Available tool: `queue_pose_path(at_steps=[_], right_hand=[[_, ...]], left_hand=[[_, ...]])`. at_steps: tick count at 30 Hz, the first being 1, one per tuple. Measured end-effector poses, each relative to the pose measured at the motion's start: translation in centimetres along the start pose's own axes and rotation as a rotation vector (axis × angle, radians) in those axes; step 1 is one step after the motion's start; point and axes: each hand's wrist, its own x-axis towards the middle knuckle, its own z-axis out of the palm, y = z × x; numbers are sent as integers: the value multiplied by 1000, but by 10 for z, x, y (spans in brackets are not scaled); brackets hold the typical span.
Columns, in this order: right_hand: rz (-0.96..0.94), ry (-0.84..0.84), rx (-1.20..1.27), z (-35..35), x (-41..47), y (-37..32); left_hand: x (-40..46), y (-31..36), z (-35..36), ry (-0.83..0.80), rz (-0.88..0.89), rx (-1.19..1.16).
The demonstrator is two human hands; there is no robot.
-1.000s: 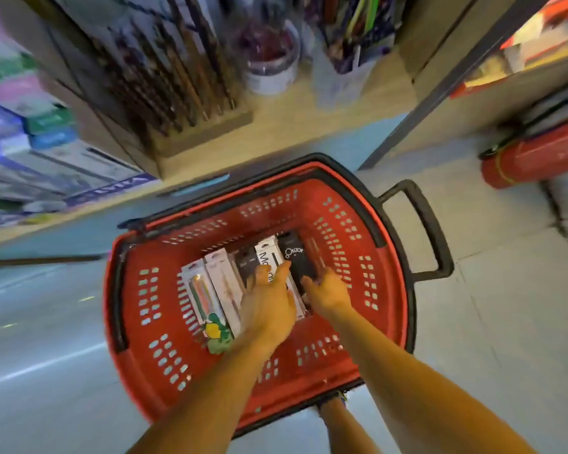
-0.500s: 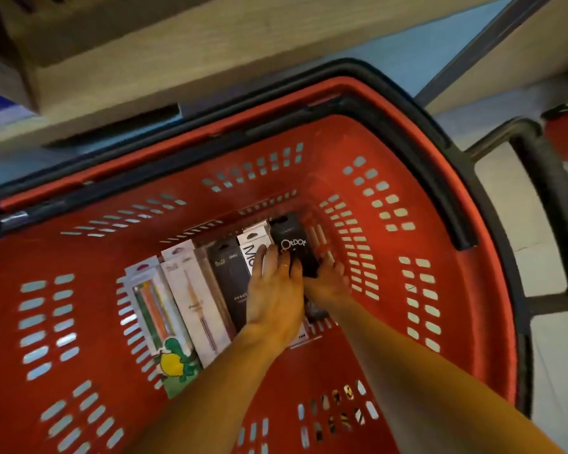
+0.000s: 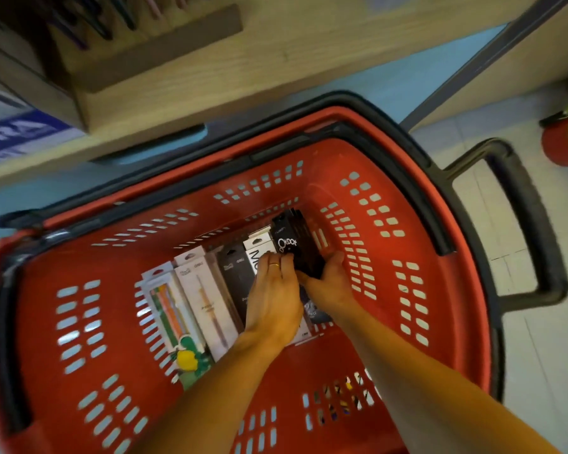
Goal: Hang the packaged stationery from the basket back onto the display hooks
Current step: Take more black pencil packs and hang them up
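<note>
**Two hands lift a black pack from a red shopping basket**

A stack of slim black packs (image 3: 297,247), the front one printed with white lettering, stands tilted at the far right end of a row of packaged stationery on the floor of a red basket (image 3: 368,365). The right hand (image 3: 330,285) cups the stack from the right and below, its fingers curled round the lower end. The left hand (image 3: 274,299) lies palm down beside it, fingers straight and pressed together, the tips touching the front of the black stack and the white pack (image 3: 258,253) next to it. A gold ring (image 3: 274,265) shows on one left finger.

To the left in the row lie a dark pack (image 3: 235,273), a white pen pack (image 3: 207,303) and a pack of coloured pens (image 3: 168,306) with a green and yellow figure (image 3: 189,358) at its near end. All lie flat, side by side, touching.

The basket has slotted walls, a black rim and a black pull handle (image 3: 535,231) at right. Beyond it runs a pale wooden shelf (image 3: 210,83) holding a wooden block of pens (image 3: 151,50). A red cylinder (image 3: 564,142) lies on the tiled floor at far right.
</note>
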Motion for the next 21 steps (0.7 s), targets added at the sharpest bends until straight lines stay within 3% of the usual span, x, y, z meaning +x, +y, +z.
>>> queue_pose_path(at_steps=[5,11,16,21], right_hand=[[-33,-111,134,-58,-122,-69],[-116,-180,371,-169,-353,-209],[-353,-162,469,-243,-531,-337],[-674,-147,513,-274,-693,-448]], left_hand=[[-73,26,-99,76,-174,-360],[-216,89,-301,-181,-303,-1016],[-338,148,-479,-309,-115,-1351],[-450,180,-609,-149,188,-1598]])
